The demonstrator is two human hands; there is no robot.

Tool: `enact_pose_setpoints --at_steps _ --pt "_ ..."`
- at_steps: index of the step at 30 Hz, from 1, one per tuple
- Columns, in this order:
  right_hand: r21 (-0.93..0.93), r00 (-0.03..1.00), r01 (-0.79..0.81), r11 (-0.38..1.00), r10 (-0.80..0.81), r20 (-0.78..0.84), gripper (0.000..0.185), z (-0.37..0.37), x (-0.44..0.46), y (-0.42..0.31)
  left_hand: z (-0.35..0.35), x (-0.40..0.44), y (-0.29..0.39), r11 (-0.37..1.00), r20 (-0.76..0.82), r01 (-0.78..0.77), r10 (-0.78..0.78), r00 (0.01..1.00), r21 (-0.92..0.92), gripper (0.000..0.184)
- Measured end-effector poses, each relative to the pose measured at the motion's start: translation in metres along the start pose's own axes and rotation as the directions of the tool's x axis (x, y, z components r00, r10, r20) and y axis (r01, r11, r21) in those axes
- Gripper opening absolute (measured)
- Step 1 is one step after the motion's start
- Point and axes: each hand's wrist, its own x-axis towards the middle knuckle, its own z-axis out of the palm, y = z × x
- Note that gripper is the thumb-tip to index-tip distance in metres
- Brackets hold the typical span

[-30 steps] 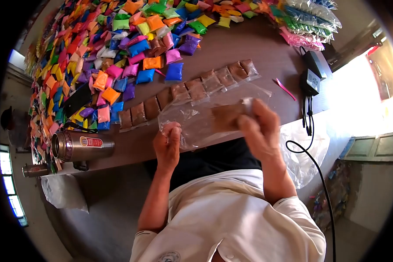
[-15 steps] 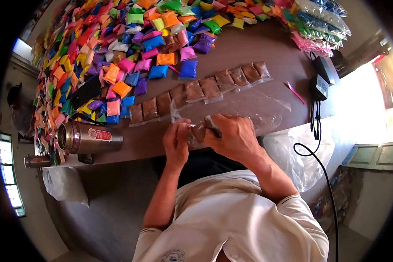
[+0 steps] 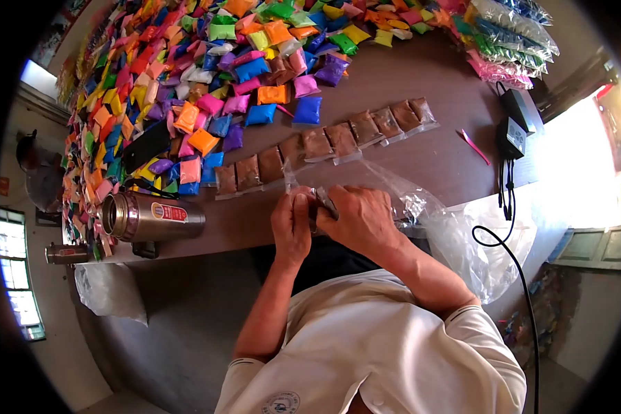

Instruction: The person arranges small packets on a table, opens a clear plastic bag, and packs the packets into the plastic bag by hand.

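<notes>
At the table's near edge, my left hand [image 3: 292, 226] is closed on the gathered edge of a clear plastic bag [image 3: 414, 203]. Close beside it, my right hand [image 3: 361, 219] is closed round a brown packet [image 3: 313, 204], mostly hidden by the fingers. The bag trails off to the right behind my right hand. Beyond both hands, a slanting row of several flat brown packets [image 3: 340, 139] in clear wrap lies on the table [image 3: 421, 76].
Colourful packets [image 3: 186, 117] are heaped at the left and back, with a black phone [image 3: 146, 147] on them. A steel flask [image 3: 155, 217] lies at the left. A pink tool [image 3: 473, 147], black adapter [image 3: 512, 138] and stacked bags [image 3: 507, 41] are at the right. A person [image 3: 43, 172] is far left.
My right hand has come left with the brown packet, close to my left hand. The clear bag now trails behind my right hand. The whole view has shifted slightly.
</notes>
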Motion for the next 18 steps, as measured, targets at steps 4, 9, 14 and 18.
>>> enact_pose_setpoints --at_steps 4,9,14,18 --pt "0.239 0.996 -0.007 0.971 -0.016 0.093 0.033 -0.016 -0.003 -0.004 0.0 0.0 -0.01 0.998 -0.037 -0.051 0.053 0.998 0.037 0.027" --pt "0.397 0.939 -0.115 0.91 -0.031 0.343 0.054 -0.026 -0.01 0.007 -0.001 0.0 -0.014 0.999 -0.039 0.002 -0.003 0.999 -0.035 0.036" --pt "0.374 0.958 -0.082 0.924 -0.03 0.284 0.051 -0.014 -0.011 0.012 -0.002 -0.001 -0.015 0.999 -0.049 0.001 -0.003 0.999 -0.041 0.042" --pt "0.223 0.969 0.007 0.975 -0.062 0.239 0.044 -0.007 -0.009 0.005 -0.003 -0.003 -0.02 0.984 -0.004 0.022 -0.023 1.0 -0.179 0.039"
